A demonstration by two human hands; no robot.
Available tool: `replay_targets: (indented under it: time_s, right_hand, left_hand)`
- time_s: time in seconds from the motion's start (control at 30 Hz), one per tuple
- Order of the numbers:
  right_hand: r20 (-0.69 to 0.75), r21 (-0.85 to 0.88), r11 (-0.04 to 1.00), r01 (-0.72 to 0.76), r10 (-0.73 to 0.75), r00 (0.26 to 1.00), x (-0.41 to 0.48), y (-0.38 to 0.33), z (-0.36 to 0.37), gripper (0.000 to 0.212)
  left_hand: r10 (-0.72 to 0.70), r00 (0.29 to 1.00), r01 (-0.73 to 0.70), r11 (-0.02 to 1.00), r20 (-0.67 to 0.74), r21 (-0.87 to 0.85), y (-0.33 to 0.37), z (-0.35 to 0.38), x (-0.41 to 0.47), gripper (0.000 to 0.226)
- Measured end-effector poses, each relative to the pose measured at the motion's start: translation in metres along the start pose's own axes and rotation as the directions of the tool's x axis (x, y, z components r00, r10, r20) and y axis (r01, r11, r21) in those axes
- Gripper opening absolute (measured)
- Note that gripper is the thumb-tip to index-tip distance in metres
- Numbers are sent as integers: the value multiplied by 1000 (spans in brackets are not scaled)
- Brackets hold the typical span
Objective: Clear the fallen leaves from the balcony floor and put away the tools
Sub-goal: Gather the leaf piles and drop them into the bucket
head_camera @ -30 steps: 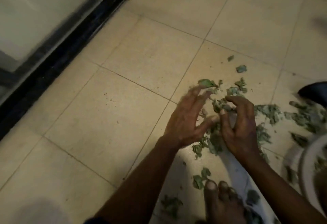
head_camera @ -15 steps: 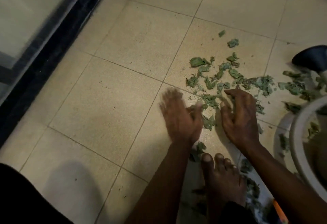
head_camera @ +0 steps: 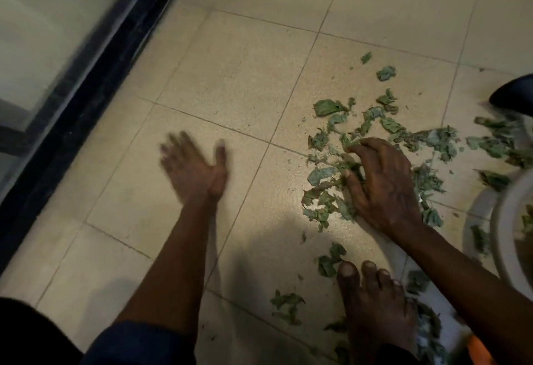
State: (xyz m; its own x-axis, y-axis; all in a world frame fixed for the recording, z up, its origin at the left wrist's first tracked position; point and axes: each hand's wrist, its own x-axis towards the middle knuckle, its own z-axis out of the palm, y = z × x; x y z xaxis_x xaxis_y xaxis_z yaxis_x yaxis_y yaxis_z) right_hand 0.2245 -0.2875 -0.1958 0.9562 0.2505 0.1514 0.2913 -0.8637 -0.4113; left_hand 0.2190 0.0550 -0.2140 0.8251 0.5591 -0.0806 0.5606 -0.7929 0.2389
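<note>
Right hand (head_camera: 380, 186) clutches a clump of the leaves (head_camera: 325, 107) strewn across the floor (head_camera: 230, 76), left hand (head_camera: 193, 168) splayed and empty, well apart; gathering is in hand, and the next move probably calls for a two-handed scoop.

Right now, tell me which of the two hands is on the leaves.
The right hand, its fingers curled into the leaf pile; the left hand is spread open over bare tile, touching no leaves.
</note>
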Motion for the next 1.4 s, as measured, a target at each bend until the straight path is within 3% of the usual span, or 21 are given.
replay_targets:
  time_s: [0.1, 0.17, 0.23, 0.27, 0.37, 0.43, 0.5, 0.57, 0.67, 0.73, 0.8, 0.9, 0.97, 1.0, 1.03, 1.1, 1.17, 1.23, 1.27, 1.3, 1.4]
  right_hand:
    - [-16, 81, 997, -6, 7, 1000, -2, 7, -1, 46]
    - [-17, 115, 993, -22, 24, 1000, -1, 13, -4, 49]
    - [-56, 94, 993, -66, 71, 996, -3, 20, -10, 51]
    - [-90, 67, 993, -98, 104, 991, -6, 24, -13, 50]
    - [-207, 2, 957, -290, 284, 936, -15, 40, -22, 54]
    - [-217, -23, 886, -463, 447, 868, -21, 48, -24, 63]
    - [-169, -35, 815, -579, 566, 807, -25, 52, -20, 71]
    - [-93, -84, 802, -591, 585, 806, -26, 52, -13, 77]
    - [30, -96, 914, -395, 399, 916, -22, 47, -4, 79]
    - [85, 43, 977, -211, 206, 975, -14, 45, -6, 69]
    - [23, 147, 984, -96, 94, 995, -4, 51, -12, 61]
    - [-185, 109, 965, -240, 257, 949, 20, 71, -22, 59]
    - [-223, 55, 882, -468, 467, 855, 34, 89, -25, 69]
    - [-188, 17, 835, -550, 543, 819, 39, 97, -25, 75]
    - [-139, -24, 812, -582, 574, 807, 43, 104, -23, 81]
    - [-50, -71, 858, -509, 507, 861, 47, 107, -17, 86]
    - [13, 26, 940, -341, 341, 940, 46, 97, -14, 79]
    - [-5, 129, 976, -174, 176, 984, 44, 89, -12, 68]
    - [-57, 111, 988, -105, 112, 992, 42, 88, -12, 64]
    - [-124, 62, 995, -74, 82, 989, 42, 90, -11, 61]
    - [-239, -70, 964, -255, 232, 943, 45, 96, -11, 60]
  left_hand:
    - [374, 918, -378, 926, 131, 6, 74, 26, -39, 97]
    - [616, 759, -601, 787, 208, -140, 125, 35, -78, 93]
    - [772, 599, -710, 635, 213, -306, 155, 36, -113, 90]
    - [781, 600, -710, 621, 175, -332, 160, 34, -126, 87]
    - [562, 822, -526, 812, 96, -251, 145, 35, -151, 86]
    - [416, 902, -403, 907, 115, -121, 128, 39, -164, 92]
    - [424, 890, -432, 902, 168, 12, 121, 43, -169, 96]
    - [480, 857, -495, 868, 185, 39, 133, 51, -159, 96]
    - [506, 841, -510, 860, 190, -32, 177, 60, -126, 90]
    - [562, 811, -545, 827, 160, -139, 208, 59, -104, 84]
    - [592, 805, -574, 795, 41, -199, 228, 52, -84, 80]
    - [336, 934, -356, 906, -123, -227, 230, 42, -41, 81]
    - [173, 982, -185, 957, -72, -222, 216, 44, -8, 87]
    - [160, 987, -162, 971, -23, -178, 209, 47, 4, 91]
    - [191, 981, -188, 975, 22, -116, 204, 52, 11, 94]
    - [371, 922, -370, 929, 111, -28, 207, 58, 3, 97]
    - [643, 743, -635, 765, 184, -105, 219, 60, -19, 95]
    - [822, 550, -777, 569, 148, -268, 230, 61, -36, 88]
    - [845, 528, -785, 522, 79, -334, 236, 57, -34, 83]
    - [831, 556, -774, 521, 8, -360, 245, 54, -23, 79]
    - [749, 661, -733, 632, -42, -250, 282, 52, 34, 80]
